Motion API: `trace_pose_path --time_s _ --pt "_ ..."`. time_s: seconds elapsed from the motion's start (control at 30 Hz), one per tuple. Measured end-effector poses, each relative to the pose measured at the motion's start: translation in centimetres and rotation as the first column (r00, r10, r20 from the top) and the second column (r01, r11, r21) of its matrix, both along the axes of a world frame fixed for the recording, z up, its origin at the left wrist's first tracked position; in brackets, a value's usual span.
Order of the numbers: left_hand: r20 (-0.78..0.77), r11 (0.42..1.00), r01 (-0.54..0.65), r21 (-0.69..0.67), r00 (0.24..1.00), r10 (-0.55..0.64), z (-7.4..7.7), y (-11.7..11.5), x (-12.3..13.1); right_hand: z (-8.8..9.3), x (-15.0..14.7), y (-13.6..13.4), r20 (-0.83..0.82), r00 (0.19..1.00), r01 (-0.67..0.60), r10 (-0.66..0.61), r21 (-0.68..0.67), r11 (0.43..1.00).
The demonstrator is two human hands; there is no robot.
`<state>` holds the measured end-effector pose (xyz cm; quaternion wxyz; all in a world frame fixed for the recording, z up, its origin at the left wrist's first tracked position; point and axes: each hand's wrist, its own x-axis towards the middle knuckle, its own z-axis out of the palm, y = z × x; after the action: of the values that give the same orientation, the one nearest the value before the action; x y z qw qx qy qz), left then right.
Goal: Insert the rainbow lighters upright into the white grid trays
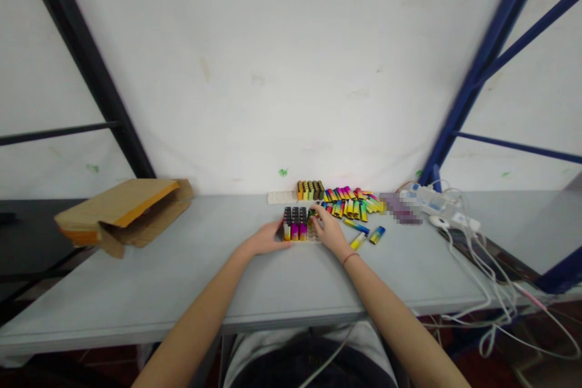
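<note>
Upright lighters (295, 230) with black tops and purple-yellow bodies stand in rows in a pale tray (313, 241) in front of me. My left hand (269, 239) grips the left end of this tray, thumb along its front and fingers at the side, against the lighters. Over the tray's right part, my right hand (329, 229) is closed in a pinch on a dark-topped lighter (311, 213), mostly hidden by the fingers. Bare slots show below those fingertips. To the right lies a pile of loose, shiny multicoloured lighters (354, 210).
Behind sits a second pale tray (282, 197) with upright yellow-topped lighters (310, 190) at its right. An open cardboard box (131, 212) lies left on the grey table (204, 291). At right are a power strip (436, 199), white cables (477, 254) and a pixelated purple patch (402, 208).
</note>
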<state>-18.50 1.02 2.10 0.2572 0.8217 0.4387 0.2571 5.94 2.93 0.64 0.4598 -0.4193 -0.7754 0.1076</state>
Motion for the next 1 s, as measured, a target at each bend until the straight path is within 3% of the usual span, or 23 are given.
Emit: trace_pose_path --time_s 0.23,0.33,0.4,0.5,0.53,0.6,0.67,0.77,0.87,1.0 --pt "0.016 1.0 -0.001 -0.008 1.0 0.001 0.2 -0.1 0.0 0.6 0.5 0.0 0.107 0.992 0.067 -0.073 0.064 0.996" --pt "-0.005 1.0 -0.006 -0.016 1.0 0.006 0.4 -0.1 0.1 1.5 2.9 0.5 0.002 0.975 0.221 -0.222 0.076 0.972" --pt "-0.018 1.0 -0.012 -0.019 1.0 0.011 0.4 -0.2 0.1 2.0 5.2 0.8 -0.063 0.887 0.459 -0.457 0.016 0.888" --pt "-0.015 1.0 -0.021 -0.016 1.0 0.021 0.2 -0.2 0.1 2.3 9.0 0.7 0.053 0.64 0.766 -0.766 -0.117 0.632" --pt "-0.013 1.0 -0.023 -0.015 1.0 0.023 0.2 -0.1 0.0 2.2 10.1 0.6 0.112 0.567 0.821 -0.816 -0.155 0.549" --pt "-0.015 1.0 -0.029 -0.012 0.999 0.028 0.0 -0.1 0.0 2.0 11.8 0.2 0.201 0.488 0.866 -0.849 -0.232 0.443" --pt "-0.019 1.0 -0.029 -0.008 0.999 0.029 0.0 0.0 -0.1 1.7 12.8 0.0 0.301 0.498 0.85 -0.813 -0.357 0.388" --pt "-0.021 1.0 -0.026 -0.002 0.999 0.026 0.0 0.0 -0.1 1.3 13.3 0.1 0.443 0.572 0.805 -0.69 -0.463 0.37" --pt "-0.033 0.999 -0.038 -0.008 0.999 0.038 0.1 -0.1 -0.1 1.0 13.6 0.5 0.489 0.609 0.792 -0.624 -0.422 0.441" --pt "-0.049 0.999 -0.039 -0.006 0.998 0.038 0.1 -0.1 -0.1 0.3 14.1 1.1 0.393 0.628 0.778 -0.672 -0.338 0.53"
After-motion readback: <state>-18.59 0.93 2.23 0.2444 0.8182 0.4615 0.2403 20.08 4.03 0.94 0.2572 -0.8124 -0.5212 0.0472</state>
